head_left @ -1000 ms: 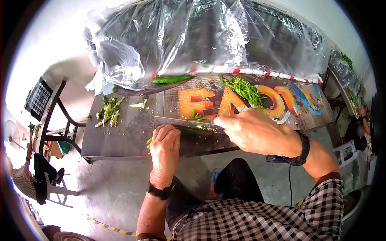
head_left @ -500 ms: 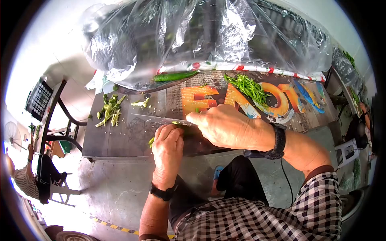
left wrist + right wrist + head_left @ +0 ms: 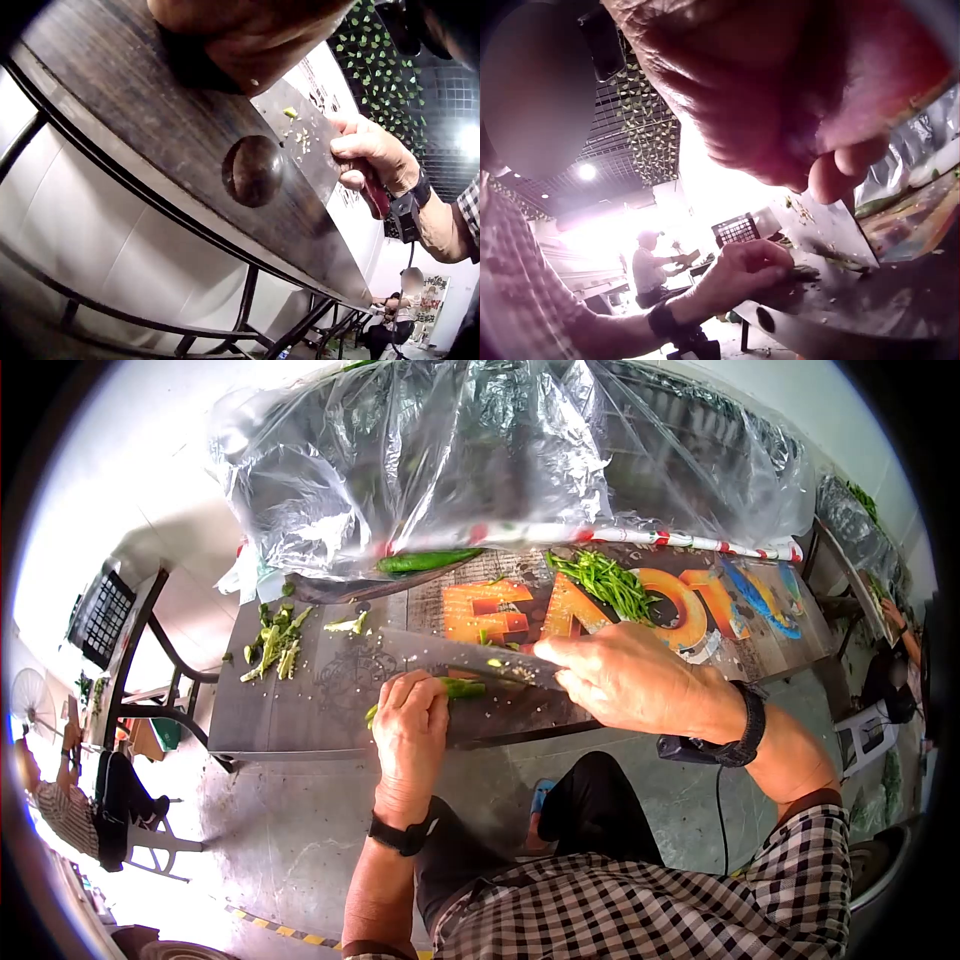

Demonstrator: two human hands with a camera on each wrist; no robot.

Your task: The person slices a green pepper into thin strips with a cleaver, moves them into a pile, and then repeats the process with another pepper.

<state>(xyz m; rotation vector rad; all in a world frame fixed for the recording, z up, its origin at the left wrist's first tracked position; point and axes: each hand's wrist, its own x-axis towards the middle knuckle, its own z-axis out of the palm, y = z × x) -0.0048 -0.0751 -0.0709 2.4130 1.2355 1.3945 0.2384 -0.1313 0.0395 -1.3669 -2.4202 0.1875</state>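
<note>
My right hand [image 3: 640, 682] grips the dark red handle [image 3: 373, 191] of a cleaver, fingers curled round it. The cleaver's broad blade [image 3: 450, 653] points left, bits of green and pale seeds stuck to its face. Just below the blade, my left hand [image 3: 408, 725] holds a green pepper [image 3: 463, 688] down on the table [image 3: 300, 720] with bent fingers. The pepper's cut end shows right of the fingers, and a little of it shows at their left; the middle is hidden under the hand. In the left wrist view the blade stands beyond my left hand.
Sliced green strips [image 3: 605, 582] lie in a heap at the back right. Cut pepper cores [image 3: 275, 642] are piled at the left, and a whole green pepper [image 3: 430, 560] lies at the back. Clear plastic sheeting [image 3: 500, 460] drapes over crates behind the table.
The cleaver and right hand first moved left over the pepper, then back right. The blade's broad face now shows, and the pepper's right end is in sight. My left hand stays nearly in place.
</note>
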